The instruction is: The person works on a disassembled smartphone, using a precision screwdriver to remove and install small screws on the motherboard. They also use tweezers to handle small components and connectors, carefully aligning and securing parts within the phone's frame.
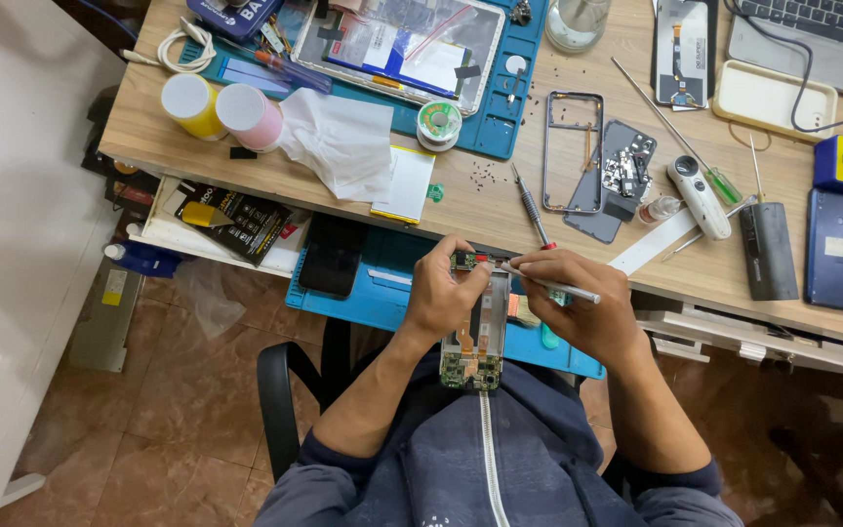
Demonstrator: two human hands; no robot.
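The left hand has its fingers wrapped around the side of an opened phone, held upright over the person's lap, just in front of the edge of the wooden surface. Green circuit boards show at the phone's top and bottom ends. The right hand grips a thin silver tool like a pen, fingers clenched on its shaft, with the tip touching the upper board of the phone. Below the hands a blue mat lies on a pulled-out shelf, and a dark phone rests on it. On the surface, well apart from the hands, lie a screwdriver, an empty phone frame, a grey back cover with small parts on it, a crumpled white cloth and two capped jars, yellow and pink
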